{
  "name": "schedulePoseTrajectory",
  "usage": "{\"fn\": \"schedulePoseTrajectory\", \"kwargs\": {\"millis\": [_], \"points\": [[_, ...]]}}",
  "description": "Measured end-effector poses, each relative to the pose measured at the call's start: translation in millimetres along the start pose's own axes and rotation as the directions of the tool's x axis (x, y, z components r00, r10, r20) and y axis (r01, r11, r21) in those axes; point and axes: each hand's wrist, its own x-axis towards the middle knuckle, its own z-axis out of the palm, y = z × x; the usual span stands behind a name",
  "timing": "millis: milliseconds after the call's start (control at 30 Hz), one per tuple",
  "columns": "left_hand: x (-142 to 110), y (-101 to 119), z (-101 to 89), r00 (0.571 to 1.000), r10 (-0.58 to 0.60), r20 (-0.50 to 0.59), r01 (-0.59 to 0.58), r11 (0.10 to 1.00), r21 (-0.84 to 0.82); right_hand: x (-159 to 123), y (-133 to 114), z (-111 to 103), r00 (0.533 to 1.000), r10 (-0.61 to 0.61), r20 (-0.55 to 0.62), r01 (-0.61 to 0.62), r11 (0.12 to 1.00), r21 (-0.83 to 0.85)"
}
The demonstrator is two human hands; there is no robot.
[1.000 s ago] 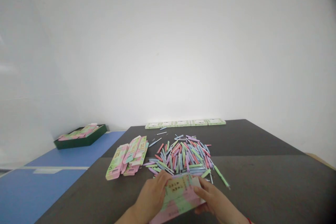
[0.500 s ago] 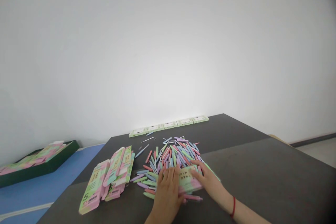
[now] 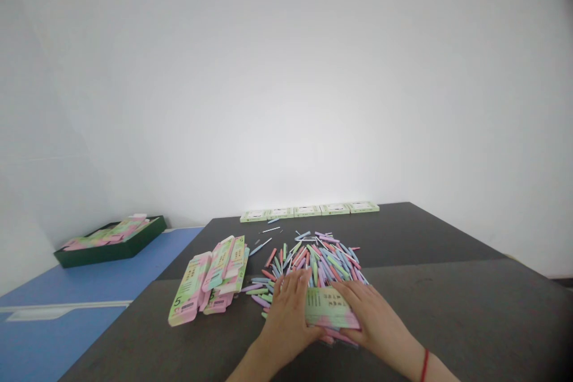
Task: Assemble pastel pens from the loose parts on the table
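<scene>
A green-and-pink pen box lies flat between my hands, above the near part of a pile of pastel pens. My left hand closes on its left end, thumb at the near edge. Round the right end is my right hand, with a red string on the wrist. Several pens show from under the box's near edge. To the left, several similar pink-and-green cartons overlap in a loose stack, some marked with a 5.
Along the table's far edge, by the white wall, stretches a row of pale green boxes. A few stray pens lie left of the pile. On a blue surface at left sits a dark green tray of cartons.
My right hand has moved from the box's upper right side to wrap its right end. The box looks more level. The whole view has turned left.
</scene>
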Motion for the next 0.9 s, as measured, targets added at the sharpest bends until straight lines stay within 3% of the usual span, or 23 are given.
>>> {"fn": "schedulePoseTrajectory", "kwargs": {"millis": [100,167,233,300,400,500,567,667,767,900], "points": [[-0.3,-16.1,-10.3,0.977,-0.214,-0.003,0.201,0.92,-0.337,-3.4,6.6,-0.7,0.999,0.012,-0.032,-0.012,1.0,0.0],[-1.5,-23.1,-9.2,0.937,-0.314,0.153,0.342,0.742,-0.576,-3.9,5.7,-1.4,0.999,0.004,-0.043,-0.004,1.0,0.013],[-4.9,-24.7,-2.1,0.895,-0.328,0.301,0.441,0.564,-0.698,-4.9,2.1,-2.2,0.999,0.0,-0.037,0.002,0.999,0.04],[-10.0,-22.4,7.2,0.875,-0.344,0.34,0.473,0.464,-0.749,-8.1,-1.2,-4.2,1.0,0.012,-0.014,-0.011,0.996,0.086],[-17.5,-17.8,17.1,0.864,-0.404,0.3,0.456,0.376,-0.807,-18.8,-0.4,-8.2,0.995,0.098,-0.008,-0.093,0.969,0.228],[-22.1,-15.1,19.4,0.861,-0.413,0.298,0.434,0.291,-0.852,-32.0,5.2,-7.7,0.952,0.305,0.002,-0.264,0.82,0.508],[-24.5,-13.3,19.0,0.877,-0.373,0.303,0.421,0.293,-0.858,-38.6,7.2,-3.4,0.928,0.354,0.116,-0.327,0.623,0.711],[-29.8,-11.2,19.4,0.897,-0.302,0.323,0.418,0.343,-0.841,-43.2,4.6,4.2,0.925,0.248,0.29,-0.364,0.348,0.864],[-38.4,-12.2,19.2,0.896,-0.29,0.337,0.433,0.39,-0.813,-44.4,0.1,7.7,0.919,0.218,0.329,-0.379,0.257,0.889],[-50.9,-8.2,6.6,0.907,-0.391,0.154,0.395,0.666,-0.632,-47.5,-2.1,10.0,0.896,0.191,0.4,-0.435,0.204,0.877]]}}
